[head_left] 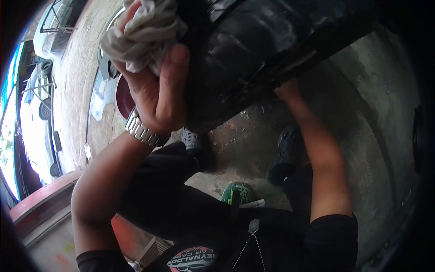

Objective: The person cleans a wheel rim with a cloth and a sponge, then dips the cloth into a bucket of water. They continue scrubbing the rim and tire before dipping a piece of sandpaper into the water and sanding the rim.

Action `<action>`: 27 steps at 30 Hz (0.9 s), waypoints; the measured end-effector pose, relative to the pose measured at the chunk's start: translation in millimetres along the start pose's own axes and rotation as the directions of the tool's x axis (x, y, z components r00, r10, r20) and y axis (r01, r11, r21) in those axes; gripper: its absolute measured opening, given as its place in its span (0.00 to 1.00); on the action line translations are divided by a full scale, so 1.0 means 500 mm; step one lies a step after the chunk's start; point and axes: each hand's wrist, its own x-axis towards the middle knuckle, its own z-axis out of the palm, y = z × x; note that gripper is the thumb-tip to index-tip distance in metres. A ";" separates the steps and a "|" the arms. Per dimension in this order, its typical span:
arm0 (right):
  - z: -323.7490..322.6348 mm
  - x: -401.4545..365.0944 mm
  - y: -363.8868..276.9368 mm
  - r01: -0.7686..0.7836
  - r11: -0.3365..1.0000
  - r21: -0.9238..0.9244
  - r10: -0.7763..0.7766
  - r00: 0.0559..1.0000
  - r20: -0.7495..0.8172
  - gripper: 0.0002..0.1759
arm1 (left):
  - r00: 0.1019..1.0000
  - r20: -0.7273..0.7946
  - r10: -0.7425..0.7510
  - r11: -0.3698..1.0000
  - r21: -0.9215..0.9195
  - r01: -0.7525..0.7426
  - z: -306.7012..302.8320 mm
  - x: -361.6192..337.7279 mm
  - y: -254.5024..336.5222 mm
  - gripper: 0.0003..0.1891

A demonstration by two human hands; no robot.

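My left hand point(156, 90), with a metal-banded watch point(141, 129) at its wrist, is closed on a crumpled grey-white cloth point(145, 34) at the upper left. Its thumb presses against the cloth, beside a large glossy black part point(253, 50) that spans the top of the view. Dull smears and light reflections show on the dark surface. My right hand point(288, 89) is at the lower edge of the black part, on the right. Its fingers are hidden behind that edge.
Below lies a stained concrete floor point(240, 136), with my dark clogs point(287, 149) on it. A green rounded object point(238, 194) sits between my legs. A dark red round object point(123, 97) is behind my left wrist. White vehicles point(38, 122) stand at the far left, beyond a red ledge point(45, 195).
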 end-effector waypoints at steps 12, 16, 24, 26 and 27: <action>-0.037 -0.007 -0.065 0.312 0.885 -0.346 -0.374 0.919 -0.129 0.08 | 0.989 0.095 0.114 0.990 0.076 -0.121 0.003 0.015 0.003 0.34; -0.043 -0.005 0.041 0.130 0.972 -0.194 -0.121 0.991 0.056 0.07 | 0.989 0.101 0.107 0.988 0.104 -0.117 0.002 0.014 0.010 0.34; -0.026 -0.024 0.022 0.099 0.989 -0.110 -0.104 0.994 -0.043 0.06 | 0.992 0.098 0.081 0.982 0.163 -0.096 0.005 0.007 0.023 0.34; 0.011 -0.033 -0.071 0.121 0.966 -0.229 -0.152 0.981 -0.124 0.06 | 0.992 0.081 0.092 0.984 0.144 -0.103 0.016 0.014 0.021 0.33; 0.004 -0.023 -0.080 0.143 0.950 -0.278 -0.185 0.974 -0.131 0.06 | 0.991 0.077 0.108 0.984 0.136 -0.117 0.020 0.025 0.017 0.33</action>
